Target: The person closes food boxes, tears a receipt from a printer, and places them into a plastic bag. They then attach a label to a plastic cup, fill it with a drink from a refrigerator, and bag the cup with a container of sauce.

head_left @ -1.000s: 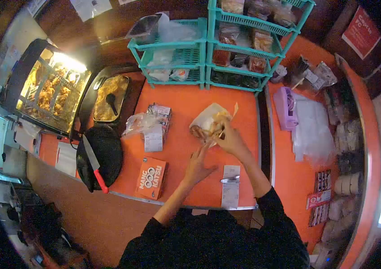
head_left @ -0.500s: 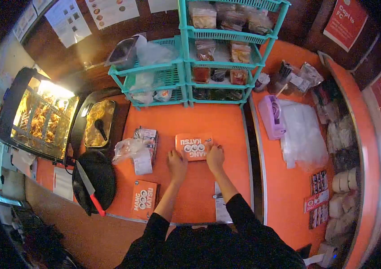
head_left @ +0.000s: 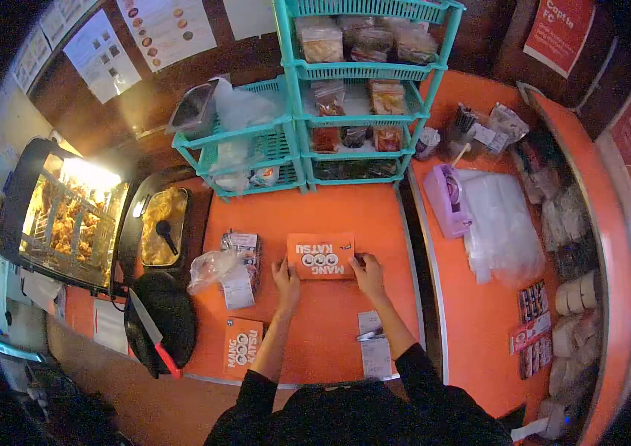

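Note:
An orange box (head_left: 321, 256) printed "MANG KATSU" lies on the orange counter (head_left: 330, 327), its lettering upside down in the view. My left hand (head_left: 286, 282) presses against the box's left edge, and my right hand (head_left: 368, 273) against its right edge, so the box is held between them. Nearer the front edge is a second such box (head_left: 244, 346), untouched. Left of the held box are a clear plastic bag (head_left: 211, 269) and printed packets (head_left: 245, 249) with a paper slip (head_left: 238, 288). Paper slips (head_left: 376, 357) with a pen lie below my right hand.
A knife (head_left: 153, 327) rests on a round black board (head_left: 181, 297) at the left, near a food tray (head_left: 164, 245) and a lit display case (head_left: 70, 215). Teal racks (head_left: 360, 72) stand behind. A purple holder (head_left: 445, 201) and plastic bags (head_left: 501, 223) lie right.
The camera view has shifted slightly, moving the scene lower. My right hand has moved from the box's front right corner to its right side.

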Demonstrator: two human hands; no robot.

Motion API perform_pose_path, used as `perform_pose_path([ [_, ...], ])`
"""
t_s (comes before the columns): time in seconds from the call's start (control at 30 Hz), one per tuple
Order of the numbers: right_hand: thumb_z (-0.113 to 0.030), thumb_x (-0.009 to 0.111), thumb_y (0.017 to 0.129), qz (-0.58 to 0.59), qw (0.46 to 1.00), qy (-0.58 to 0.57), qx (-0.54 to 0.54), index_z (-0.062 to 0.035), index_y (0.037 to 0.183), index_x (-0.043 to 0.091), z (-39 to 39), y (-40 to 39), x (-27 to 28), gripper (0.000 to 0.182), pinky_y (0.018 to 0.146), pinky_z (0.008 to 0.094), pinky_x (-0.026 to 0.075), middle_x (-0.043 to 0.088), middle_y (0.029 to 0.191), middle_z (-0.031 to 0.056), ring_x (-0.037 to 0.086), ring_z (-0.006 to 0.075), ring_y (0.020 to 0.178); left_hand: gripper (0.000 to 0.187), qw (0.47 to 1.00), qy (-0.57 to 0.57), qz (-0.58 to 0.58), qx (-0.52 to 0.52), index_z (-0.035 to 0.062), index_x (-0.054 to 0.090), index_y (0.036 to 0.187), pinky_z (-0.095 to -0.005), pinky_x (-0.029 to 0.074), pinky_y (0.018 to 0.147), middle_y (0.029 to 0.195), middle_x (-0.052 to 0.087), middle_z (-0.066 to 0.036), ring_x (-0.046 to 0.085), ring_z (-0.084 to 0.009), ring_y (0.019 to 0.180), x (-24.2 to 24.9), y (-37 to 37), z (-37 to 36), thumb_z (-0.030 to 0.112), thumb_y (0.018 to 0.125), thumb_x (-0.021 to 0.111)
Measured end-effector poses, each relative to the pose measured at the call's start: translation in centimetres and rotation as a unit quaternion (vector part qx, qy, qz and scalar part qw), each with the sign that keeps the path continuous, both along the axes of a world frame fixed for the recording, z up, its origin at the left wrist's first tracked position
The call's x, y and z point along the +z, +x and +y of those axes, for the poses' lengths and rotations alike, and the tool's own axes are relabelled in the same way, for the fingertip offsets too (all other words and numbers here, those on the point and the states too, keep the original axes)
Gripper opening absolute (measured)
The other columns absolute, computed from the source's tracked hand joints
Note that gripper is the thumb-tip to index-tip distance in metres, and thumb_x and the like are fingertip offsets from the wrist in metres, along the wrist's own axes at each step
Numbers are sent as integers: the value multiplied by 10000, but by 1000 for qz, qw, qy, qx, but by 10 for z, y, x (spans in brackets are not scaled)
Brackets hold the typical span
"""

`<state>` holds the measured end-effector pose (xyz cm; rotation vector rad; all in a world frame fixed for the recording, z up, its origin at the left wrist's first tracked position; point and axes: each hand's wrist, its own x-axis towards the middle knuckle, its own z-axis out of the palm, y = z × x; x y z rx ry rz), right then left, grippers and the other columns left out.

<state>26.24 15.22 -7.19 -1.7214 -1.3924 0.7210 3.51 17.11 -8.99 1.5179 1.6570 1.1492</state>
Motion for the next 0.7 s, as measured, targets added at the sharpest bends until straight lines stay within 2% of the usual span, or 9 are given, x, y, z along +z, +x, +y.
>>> perform_pose_path([
  [0.07, -202, 541, 901, -38, 987, -152, 16, -6, 1105, 564, 17, 5, 4, 284, 828, 425, 468, 590, 1050, 182, 586, 321, 984, 404, 994, -93, 63, -16, -30, 485, 1267, -441, 323, 985, 1162, 523, -228, 431, -378, 1115, 11, -5, 15, 195, 931, 479],
  [0.13, -196, 539, 896, -77, 996, -21, -32, -13, 1105, 561, 28, -3, 2, 278, 846, 417, 455, 582, 1048, 187, 572, 327, 977, 407, 974, -184, 126, -30, -20, 459, 1296, -448, 315, 991, 1156, 521, -228, 427, -385, 1117, 9, -6, 29, 161, 932, 469],
  [0.17, -190, 538, 892, -115, 984, 111, -76, -20, 1104, 558, 34, -11, 1, 273, 865, 408, 441, 573, 1046, 191, 559, 333, 970, 398, 988, -123, 85, -27, -10, 462, 1293, -446, 308, 994, 1139, 524, -230, 433, -384, 1105, 3, -7, 38, 151, 930, 464],
  [0.33, -198, 533, 890, -1, 982, 180, -60, -22, 1038, 562, 48, -39, 18, 231, 832, 405, 416, 554, 977, 194, 526, 338, 921, 356, 973, 130, -182, -64, 30, 496, 1249, -445, 296, 984, 1096, 515, -229, 451, -372, 1029, 10, 17, 61, 169, 922, 488],
  [0.4, -211, 544, 894, 73, 975, 195, -74, -44, 981, 589, 53, -36, 10, 193, 790, 430, 408, 514, 915, 171, 510, 335, 854, 275, 983, 161, 80, -36, 37, 545, 1160, -436, 309, 952, 1056, 503, -172, 460, -322, 958, 10, 14, 66, 171, 921, 522],
  [0.53, -153, 545, 892, -96, 956, 250, -117, -11, 935, 567, 62, -32, -17, 150, 711, 375, 441, 512, 847, 146, 506, 279, 772, 163, 975, 60, 212, 14, 17, 604, 1007, -416, 313, 941, 1008, 527, -113, 467, -268, 931, 6, 19, 64, 137, 905, 563],
  [0.57, -153, 545, 892, -97, 956, 247, -124, -11, 935, 567, 64, -33, -31, 150, 711, 375, 441, 512, 847, 146, 506, 279, 772, 126, 983, 104, 137, 64, 30, 618, 933, -420, 315, 941, 994, 544, -94, 478, -254, 943, -1, 21, 67, 142, 896, 575],
  [0.63, -66, 564, 861, 257, 950, 173, -45, -31, 1056, 551, 67, -30, -35, 198, 685, 351, 481, 549, 921, 158, 544, 262, 757, 117, 981, 150, 55, 109, 42, 631, 859, -423, 316, 942, 980, 561, -75, 489, -240, 955, -10, 21, 76, 146, 887, 586],
  [0.7, -95, 579, 859, 310, 946, 89, -20, -54, 1131, 532, 64, -27, -13, 280, 816, 407, 442, 532, 1009, 167, 531, 308, 895, 127, 962, -25, -270, -14, 71, 639, 800, -435, 318, 947, 1008, 571, -71, 502, -232, 981, -21, 6, 80, 173, 868, 607],
])
